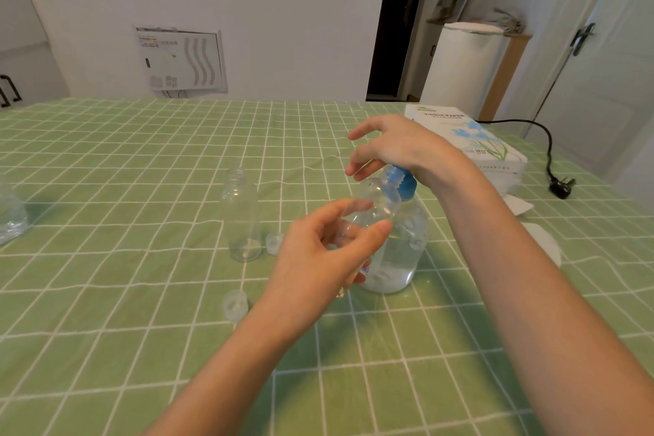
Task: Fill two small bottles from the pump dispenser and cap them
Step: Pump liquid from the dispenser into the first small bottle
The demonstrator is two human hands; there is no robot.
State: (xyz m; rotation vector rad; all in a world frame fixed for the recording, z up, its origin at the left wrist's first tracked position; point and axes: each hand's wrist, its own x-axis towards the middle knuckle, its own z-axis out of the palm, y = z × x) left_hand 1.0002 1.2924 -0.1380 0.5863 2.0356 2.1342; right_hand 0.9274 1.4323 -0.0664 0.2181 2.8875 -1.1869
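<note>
Plainly, in the head view, everything turns on the held bottle's mouth meeting the spout. The left hand (329, 251) curls thumb and fingers round a small bottle (376, 206), which is lifted off the table and tilted. Its long axis leans up and to the right, so its neck sits against the blue pump head (403, 182) of the pump dispenser (401, 255). The right hand (396, 149) lies on top of that pump head, heel of the palm down, fingers loosely spread and gripping nothing. Blur hides whether the spout is truly over the neck, so I cannot tell.

A second bottle (242, 219) stands upright and uncapped to the left, well apart from both hands and nearer the left one. One cap (274, 243) lies just beside it and a larger cap (234, 304) lies closer to the person, both on the green tablecloth (141, 170). The coming press, I judge, needs the neck held steady beneath the spout.
</note>
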